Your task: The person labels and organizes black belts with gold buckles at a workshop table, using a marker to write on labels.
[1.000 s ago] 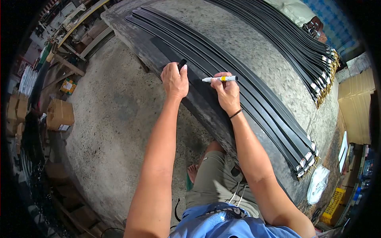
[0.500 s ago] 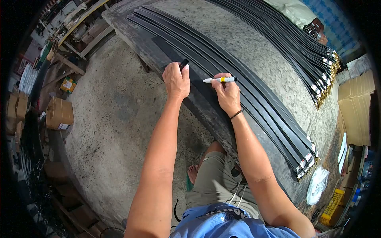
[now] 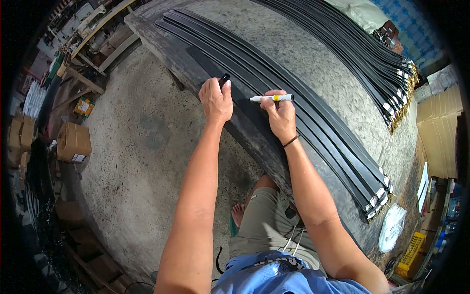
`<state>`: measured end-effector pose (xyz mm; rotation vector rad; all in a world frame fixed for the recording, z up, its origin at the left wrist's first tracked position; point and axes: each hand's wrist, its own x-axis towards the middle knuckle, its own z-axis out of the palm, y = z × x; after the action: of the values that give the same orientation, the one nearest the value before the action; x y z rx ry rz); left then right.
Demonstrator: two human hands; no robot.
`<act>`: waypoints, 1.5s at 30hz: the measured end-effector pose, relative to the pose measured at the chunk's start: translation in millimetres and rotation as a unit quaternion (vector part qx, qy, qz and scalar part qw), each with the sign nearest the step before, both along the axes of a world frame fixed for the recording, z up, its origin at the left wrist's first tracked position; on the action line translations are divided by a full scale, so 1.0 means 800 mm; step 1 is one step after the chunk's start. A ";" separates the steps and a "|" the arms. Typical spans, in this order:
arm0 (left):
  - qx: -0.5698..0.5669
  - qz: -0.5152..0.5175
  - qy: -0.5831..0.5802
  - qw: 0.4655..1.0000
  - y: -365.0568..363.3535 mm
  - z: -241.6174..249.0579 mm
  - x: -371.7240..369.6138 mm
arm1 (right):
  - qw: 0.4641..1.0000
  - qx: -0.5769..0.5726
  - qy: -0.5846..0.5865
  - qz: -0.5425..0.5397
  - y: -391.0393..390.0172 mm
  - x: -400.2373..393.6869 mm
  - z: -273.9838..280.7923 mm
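Note:
My right hand [image 3: 281, 115] is closed around a white marker [image 3: 284, 97] with a yellow band, its pale tip pointing left above the dark table edge. My left hand [image 3: 217, 100] is curled shut, and a black marker cap [image 3: 224, 79] sticks out between thumb and fingers. Under and beyond that hand a flat black strip [image 3: 203, 61] lies along the near edge of the table. Just past both hands, a row of long black belts [image 3: 259, 63] runs lengthwise, with white tags and metal ends at the lower right.
A second fan of black belts [image 3: 342, 49] with brass-coloured ends covers the far side of the grey table [image 3: 313, 73]. A clear plastic bag [image 3: 391, 228] and a yellow basket [image 3: 410, 255] are at the right. Cardboard boxes [image 3: 73, 140] stand on the floor at left.
Almost nothing differs. The left hand and the cap have shifted very slightly left; the right hand keeps the marker in nearly the same spot.

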<state>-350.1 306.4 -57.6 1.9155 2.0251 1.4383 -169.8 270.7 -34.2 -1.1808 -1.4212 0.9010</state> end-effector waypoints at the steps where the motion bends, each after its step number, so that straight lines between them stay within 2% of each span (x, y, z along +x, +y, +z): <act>1: -0.006 -0.001 0.002 1.000 0.001 0.001 -0.001 | 0.999 -0.009 0.049 0.016 0.001 0.001 -0.001; 2: -0.012 -0.002 0.004 1.000 0.000 0.002 -0.001 | 0.988 0.008 0.155 0.027 -0.001 0.001 -0.002; 4: -0.008 0.013 0.007 1.000 -0.001 0.003 0.002 | 0.969 -0.018 0.244 0.018 -0.018 0.013 0.022; 8: 0.034 0.014 0.010 0.999 0.002 0.002 0.002 | 0.971 0.045 0.235 -0.024 -0.098 0.066 0.080; 11: 0.019 -0.001 -0.010 1.000 0.013 -0.004 -0.003 | 0.974 0.083 0.196 -0.083 -0.193 0.123 0.088; 12: 0.063 0.001 0.008 0.998 0.006 0.004 0.003 | 0.971 0.086 0.201 -0.096 -0.231 0.140 0.088; 13: 0.009 0.032 -0.031 0.999 0.017 0.001 0.008 | 0.975 0.088 0.175 -0.102 -0.266 0.159 0.082; 14: -0.039 0.005 -0.053 0.998 0.010 0.009 0.009 | 0.979 0.087 0.147 -0.115 -0.301 0.178 0.077; 15: 0.091 -0.003 -0.005 0.996 0.024 -0.030 -0.003 | 0.978 0.064 0.143 -0.140 -0.335 0.192 0.077; 17: 0.138 -0.010 -0.015 0.990 0.007 -0.030 0.003 | 0.970 0.031 0.132 -0.200 -0.397 0.219 0.069; 18: 0.051 -0.094 -0.468 0.877 -0.027 0.014 0.053 | 0.963 0.003 0.129 -0.236 -0.425 0.228 0.076; 19: 0.057 -0.214 -0.405 0.887 -0.081 0.039 0.081 | 0.947 0.017 0.193 -0.256 -0.446 0.232 0.083; 20: 0.021 -0.348 -0.495 0.796 -0.139 0.069 0.125 | 0.928 0.035 0.257 -0.267 -0.461 0.234 0.091; 22: -0.086 -0.463 -0.468 0.747 -0.240 0.086 0.192 | 0.914 0.015 0.250 -0.320 -0.495 0.239 0.093; 24: -0.175 -0.574 -0.419 0.682 -0.305 0.081 0.237 | 0.927 -0.001 0.212 -0.310 -0.509 0.238 0.103; 26: -0.180 -0.647 -0.302 0.677 -0.347 0.092 0.270 | 0.935 -0.022 0.174 -0.308 -0.521 0.236 0.110; 28: -0.183 -0.715 -0.234 0.632 -0.366 0.107 0.290 | 0.952 0.025 0.072 -0.298 -0.529 0.240 0.118; 29: -0.219 -0.730 -0.195 0.618 -0.367 0.114 0.292 | 0.954 0.018 0.094 -0.285 -0.534 0.242 0.122; 34: -0.191 -0.779 -0.133 0.582 -0.388 0.132 0.305 | 0.956 0.050 0.102 -0.272 -0.548 0.250 0.121; 36: -0.245 -0.780 -0.124 0.562 -0.398 0.136 0.304 | 0.959 0.063 0.118 -0.250 -0.552 0.250 0.120; 38: -0.235 -0.783 -0.126 0.563 -0.406 0.139 0.308 | 0.958 0.077 0.120 -0.249 -0.553 0.250 0.115; 40: -0.275 -0.779 -0.121 0.550 -0.410 0.139 0.308 | 0.960 0.092 0.124 -0.235 -0.556 0.249 0.111; 42: -0.251 -0.785 -0.151 0.546 -0.422 0.138 0.315 | 0.964 0.081 0.140 -0.209 -0.562 0.252 0.111; 44: -0.316 -0.752 -0.205 0.541 -0.431 0.140 0.314 | 0.968 0.124 0.065 -0.210 -0.562 0.254 0.110; 45: -0.316 -0.752 -0.202 0.541 -0.434 0.137 0.313 | 0.967 0.126 0.067 -0.211 -0.564 0.256 0.108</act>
<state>-99.9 -40.9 51.8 1.6289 0.0780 0.3738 34.8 -180.3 52.1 -1.1448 -1.0808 0.4768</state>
